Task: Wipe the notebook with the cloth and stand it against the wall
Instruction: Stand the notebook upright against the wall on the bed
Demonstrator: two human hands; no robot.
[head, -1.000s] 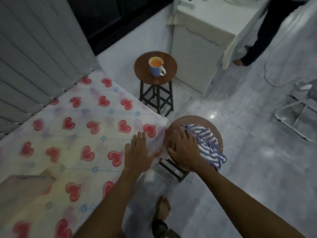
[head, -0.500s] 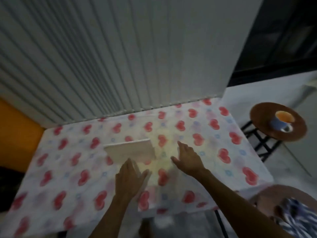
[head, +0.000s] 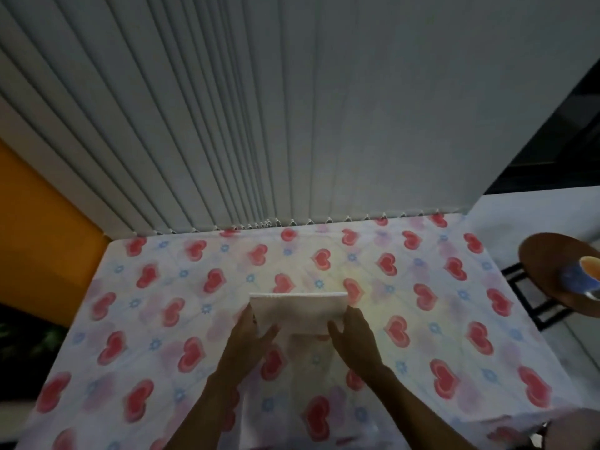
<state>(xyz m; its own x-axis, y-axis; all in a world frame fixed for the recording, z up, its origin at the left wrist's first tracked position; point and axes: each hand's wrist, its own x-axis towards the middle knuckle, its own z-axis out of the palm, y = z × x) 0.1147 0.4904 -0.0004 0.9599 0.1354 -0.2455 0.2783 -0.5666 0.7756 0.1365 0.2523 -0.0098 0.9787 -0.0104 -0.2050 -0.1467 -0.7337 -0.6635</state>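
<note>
A pale cream notebook (head: 300, 311) is held tilted up off the heart-patterned table (head: 454, 319), near its middle. My left hand (head: 255, 334) grips the notebook's left lower corner, and my right hand (head: 354, 334) holds its right lower edge. Behind the table rises the wall of white vertical blinds (head: 292, 125), about a hand's length beyond the notebook. The cloth is out of view.
A round brown stool (head: 548, 274) with a blue cup of orange drink (head: 582, 277) stands at the right, off the table's edge. An orange wall (head: 35, 235) borders the left. Another stool's rim shows at the bottom right corner.
The view has swung from the stool with the striped cloth to the table. Both hands left the cloth, reached the notebook lying flat and now hold it tilted up.
</note>
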